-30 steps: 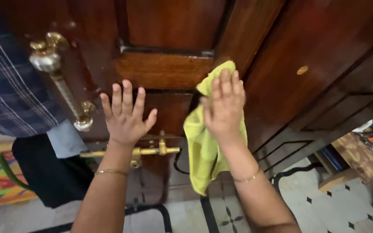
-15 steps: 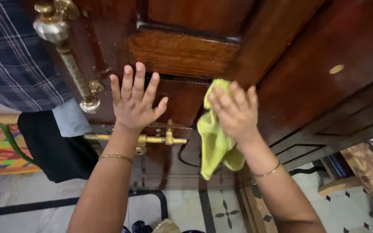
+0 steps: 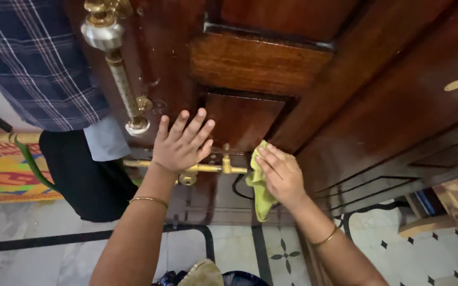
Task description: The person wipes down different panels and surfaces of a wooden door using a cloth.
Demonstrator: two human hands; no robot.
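Note:
A dark polished wooden door [image 3: 345, 100] with raised panels fills most of the head view. My left hand [image 3: 181, 143] lies flat on it with fingers spread, just above a brass sliding bolt [image 3: 197, 168]. My right hand [image 3: 281, 175] presses a yellow-green cloth [image 3: 260, 191] against the door's lower part, right of the bolt's end; the cloth hangs below my palm. A long brass pull handle [image 3: 120, 79] stands up and to the left of my left hand.
Another person in a blue checked shirt [image 3: 38, 58] and dark trousers [image 3: 88, 180] stands at the left behind the door's edge. A colourful mat [image 3: 1, 175] lies at far left. The white tiled floor [image 3: 414, 249] has black lines. A wooden block [image 3: 425, 225] sits at right.
My right hand has slid the cloth down the door, from the upper panel to the level of the bolt. My left hand stays flat on the door, and the view has tilted downward.

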